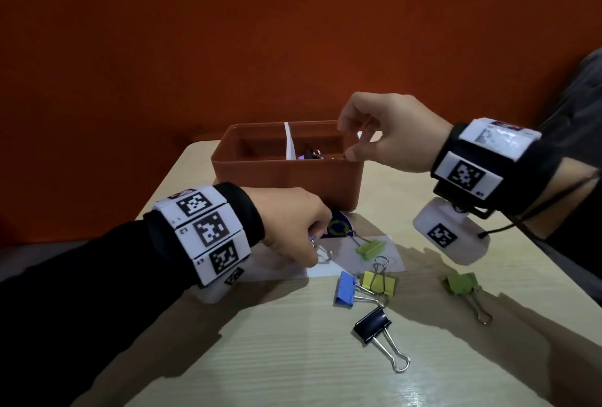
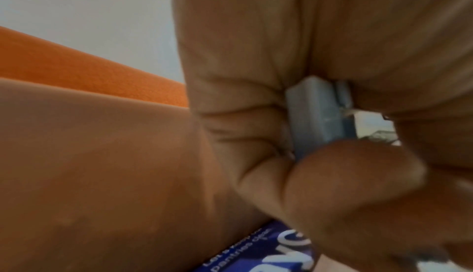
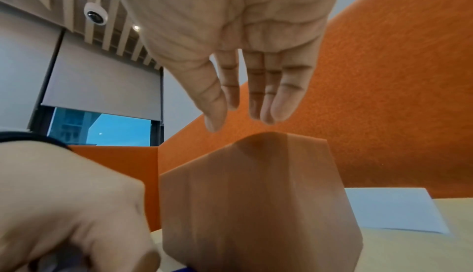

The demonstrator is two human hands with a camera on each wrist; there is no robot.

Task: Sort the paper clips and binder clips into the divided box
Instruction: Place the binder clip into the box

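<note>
Left hand (image 1: 290,227) pinching a pale binder clip (image 2: 317,114) at centre frame; right hand (image 1: 391,133) released over box (image 1: 286,175). Next: lift and drop it in, I'd say.

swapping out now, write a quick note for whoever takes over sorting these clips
Left hand grips a pale purple binder clip low beside the box.
Right hand is open and empty over the box's right compartment, which already holds some clips.
Left to sort on the table: blue clip, yellow clip, black clip, two green clips.
No paper clips clearly visible.
</note>
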